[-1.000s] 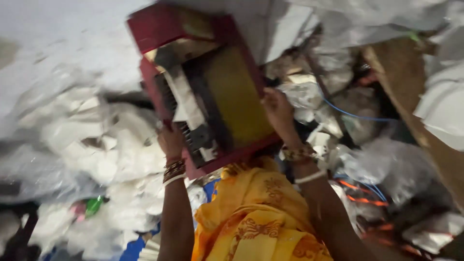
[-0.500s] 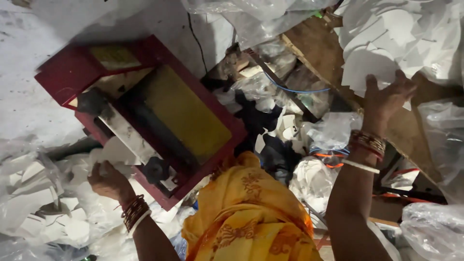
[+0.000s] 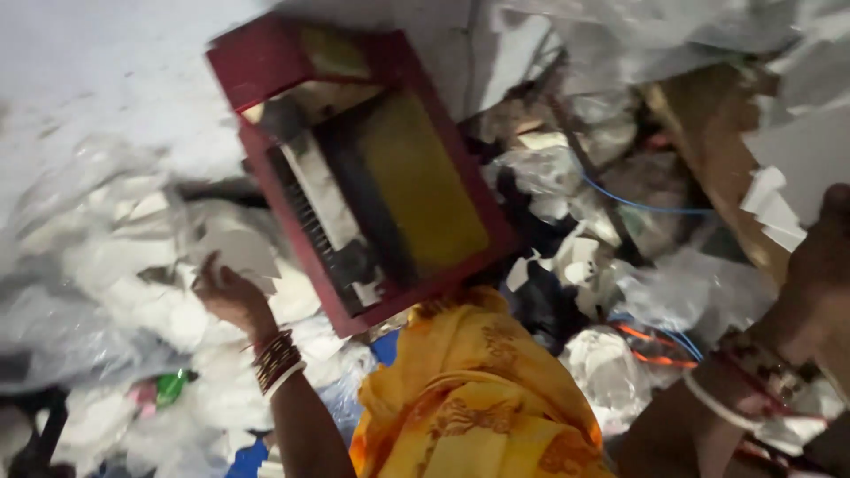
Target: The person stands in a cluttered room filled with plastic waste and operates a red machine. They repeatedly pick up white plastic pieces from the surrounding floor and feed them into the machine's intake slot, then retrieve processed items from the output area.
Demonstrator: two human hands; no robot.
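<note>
Notably, the left hand (image 3: 228,292) grasped paper scraps (image 3: 235,252) at nine o'clock of the red tray (image 3: 354,168), nearer than the right hand (image 3: 819,265), grip unclear.

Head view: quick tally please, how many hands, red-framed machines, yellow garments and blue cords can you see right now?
Hands: 2, left hand on white scraps, right hand at the right edge
Red-framed machine: 1
Yellow garment: 1
Blue cord: 1
Total: 5

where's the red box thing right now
In the head view the red tray sits upper centre, tilted, just above the yellow cloth. The left hand is beside its lower-left edge among white paper scraps.
</note>
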